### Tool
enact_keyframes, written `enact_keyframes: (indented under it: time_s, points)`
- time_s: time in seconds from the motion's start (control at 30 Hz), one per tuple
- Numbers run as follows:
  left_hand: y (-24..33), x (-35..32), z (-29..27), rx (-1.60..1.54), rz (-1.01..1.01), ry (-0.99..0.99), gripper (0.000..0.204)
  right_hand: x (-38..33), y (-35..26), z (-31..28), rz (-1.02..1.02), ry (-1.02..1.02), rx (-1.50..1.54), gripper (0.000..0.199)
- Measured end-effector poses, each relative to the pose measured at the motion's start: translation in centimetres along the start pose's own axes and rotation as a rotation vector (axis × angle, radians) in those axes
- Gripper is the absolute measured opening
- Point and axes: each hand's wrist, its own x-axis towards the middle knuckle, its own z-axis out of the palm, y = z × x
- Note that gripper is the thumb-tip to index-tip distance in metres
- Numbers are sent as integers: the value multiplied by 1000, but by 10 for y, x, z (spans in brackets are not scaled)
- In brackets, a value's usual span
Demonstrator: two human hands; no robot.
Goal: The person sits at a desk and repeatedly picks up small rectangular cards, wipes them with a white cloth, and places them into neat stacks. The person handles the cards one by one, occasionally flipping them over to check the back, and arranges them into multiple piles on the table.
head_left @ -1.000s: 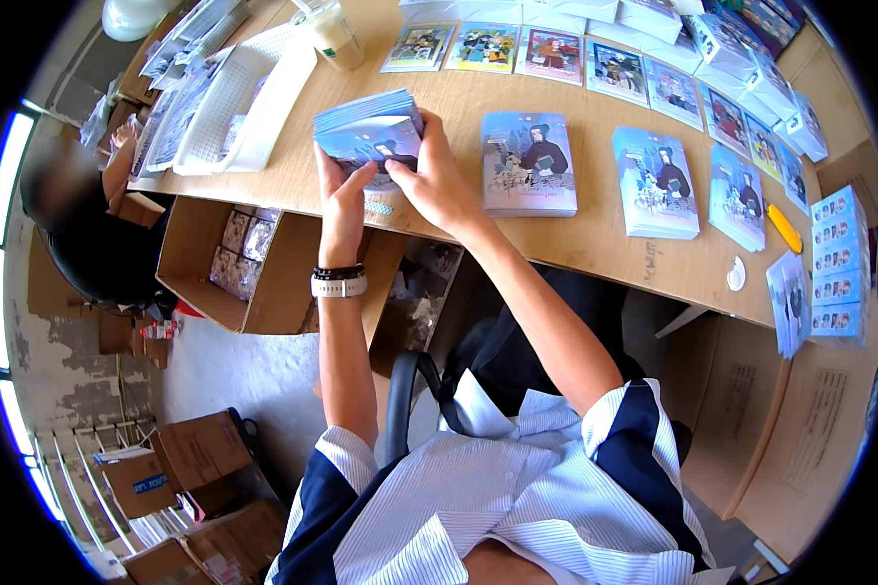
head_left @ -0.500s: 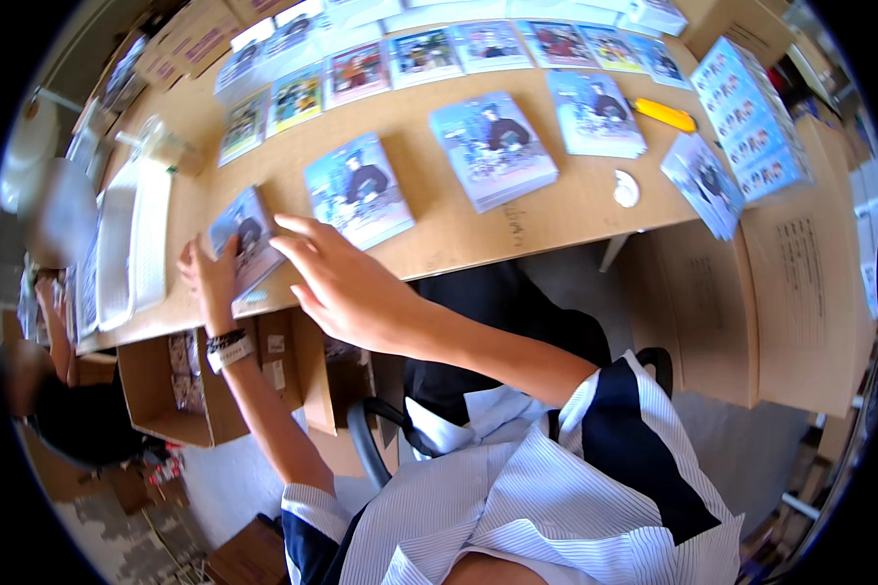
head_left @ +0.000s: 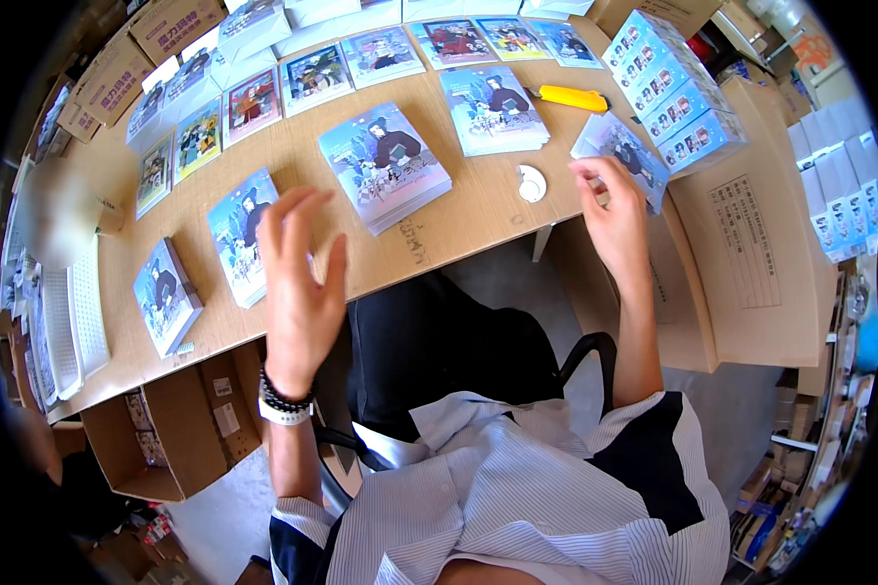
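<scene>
My left hand (head_left: 300, 278), with a bracelet and a pale band on its wrist, is raised over the table's near edge. Its fingers are spread and hold nothing; they partly cover a stack of illustrated blue cards (head_left: 232, 234). Over at the right, my right hand (head_left: 617, 219) is beside another such stack (head_left: 622, 154), fingers bent, thumb and forefinger apart. Whether its fingertips touch that stack, I cannot tell. Similar stacks lie at the left (head_left: 166, 297), in the middle (head_left: 385, 166) and farther back (head_left: 495, 109).
A yellow box cutter (head_left: 573, 97) and a small white ring-shaped thing (head_left: 531, 183) lie near the right-hand stacks. Light blue boxes (head_left: 688, 136) rise at the table's right end. White baskets (head_left: 90, 307) stand at the left; cartons (head_left: 751, 234) stand beside the table.
Both hands have left the leftmost stack. My right hand has swung far right to the stack by the blue boxes; my left has drawn back with spread fingers. The view has shifted right.
</scene>
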Motion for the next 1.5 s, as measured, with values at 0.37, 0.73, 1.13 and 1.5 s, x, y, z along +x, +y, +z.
enact_keyframes:
  time_s: [0.37,0.73,1.13,1.5]
  points:
    - [53,6,37,-297,26,-302,34,-25,115,-49,812,359,574,63]
    - [65,4,58,-347,243,-520,32,-26,87,-43,715,460,753,39]
    - [111,70,152,-677,240,-240,61,12,79,-114,144,79,313,37]
    - [132,93,272,-1213,65,-228,76,-12,110,-15,157,266,735,78]
